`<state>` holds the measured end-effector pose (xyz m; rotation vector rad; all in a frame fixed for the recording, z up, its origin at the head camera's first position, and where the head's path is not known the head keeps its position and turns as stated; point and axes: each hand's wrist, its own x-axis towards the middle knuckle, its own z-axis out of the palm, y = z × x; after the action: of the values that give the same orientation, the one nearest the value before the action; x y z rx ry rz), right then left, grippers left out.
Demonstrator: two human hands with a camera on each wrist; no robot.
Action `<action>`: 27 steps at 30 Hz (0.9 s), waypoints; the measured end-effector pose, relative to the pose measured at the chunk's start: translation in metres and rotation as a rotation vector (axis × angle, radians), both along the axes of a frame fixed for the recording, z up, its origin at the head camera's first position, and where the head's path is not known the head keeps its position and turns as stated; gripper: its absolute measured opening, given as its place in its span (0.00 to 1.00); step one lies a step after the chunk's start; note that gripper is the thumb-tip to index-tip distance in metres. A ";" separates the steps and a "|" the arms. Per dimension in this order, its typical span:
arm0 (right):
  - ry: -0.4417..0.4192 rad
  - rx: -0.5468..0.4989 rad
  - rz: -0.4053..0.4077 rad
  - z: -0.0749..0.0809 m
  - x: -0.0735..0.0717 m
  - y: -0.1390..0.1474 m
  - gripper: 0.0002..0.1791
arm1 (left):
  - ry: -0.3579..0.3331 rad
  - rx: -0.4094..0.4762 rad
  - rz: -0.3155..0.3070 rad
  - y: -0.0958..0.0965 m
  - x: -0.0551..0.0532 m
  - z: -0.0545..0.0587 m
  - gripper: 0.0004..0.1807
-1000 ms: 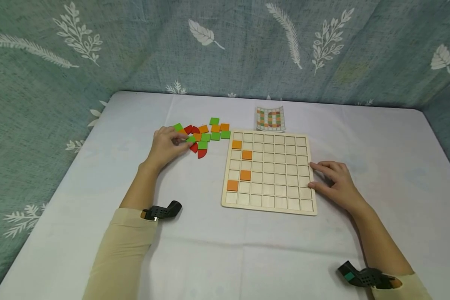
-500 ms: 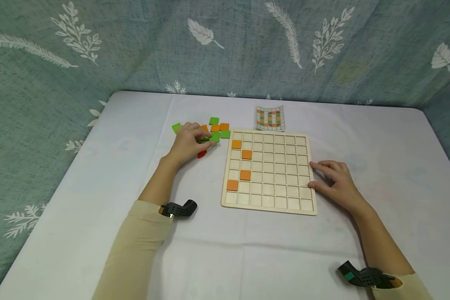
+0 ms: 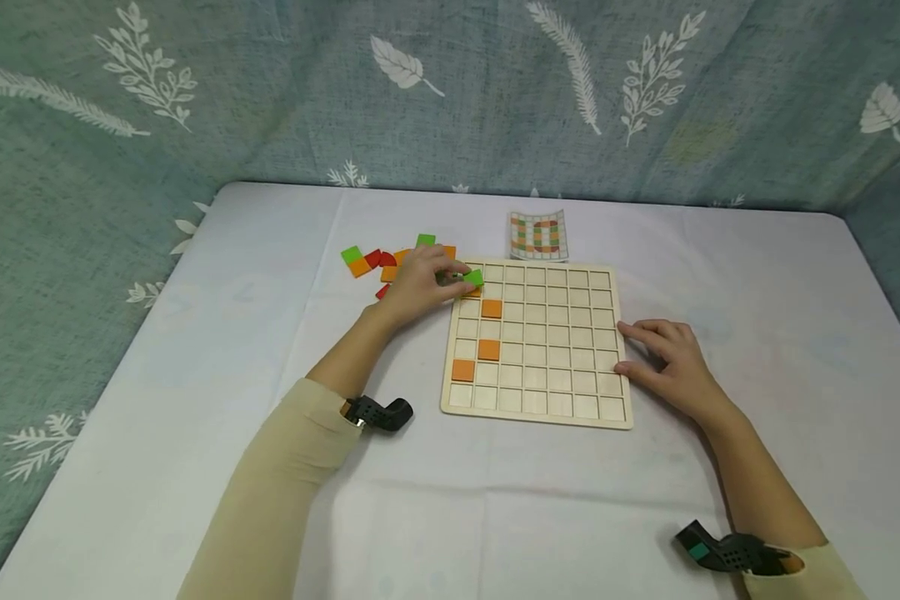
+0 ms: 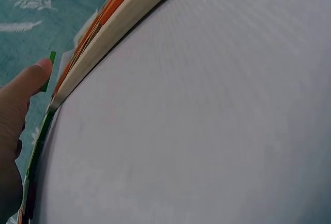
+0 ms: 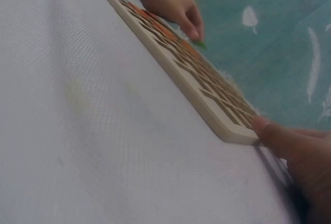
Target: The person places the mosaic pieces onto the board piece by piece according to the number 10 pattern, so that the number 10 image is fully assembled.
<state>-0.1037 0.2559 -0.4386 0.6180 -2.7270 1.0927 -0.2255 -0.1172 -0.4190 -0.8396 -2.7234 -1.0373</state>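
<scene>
My left hand (image 3: 417, 283) pinches a green square tile (image 3: 474, 277) between thumb and fingers. The tile is held over the upper left corner of a wooden grid board (image 3: 537, 419), overlapping an orange tile there in the head view. In the left wrist view the thumb presses against the green tile (image 4: 53, 57), which stands on edge. Orange square tiles (image 3: 491, 308) lie in several cells of the two left columns. My right hand (image 3: 667, 362) rests at the board's right edge, thumb and index fingertips touching the rim.
Left of the board lie loose green, orange and red tiles (image 3: 359, 267), partly hidden by the left hand; some red ones have a curved side. Behind the board is a small pattern card (image 3: 537, 236) with a coloured grid. A white cloth (image 3: 420, 517) covers the table.
My left hand has picked up a green tile from the loose pile and carried it right, to the board's upper left corner. The right hand has stayed at the board's edge.
</scene>
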 end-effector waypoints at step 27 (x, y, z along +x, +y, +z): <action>-0.016 -0.024 -0.004 -0.002 -0.001 0.002 0.31 | -0.109 -0.053 -0.078 0.018 -0.004 -0.003 0.16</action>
<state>-0.1050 0.2578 -0.4405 0.6026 -2.7235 1.1324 -0.2295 -0.0996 -0.4219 -0.9307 -2.8406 -1.0596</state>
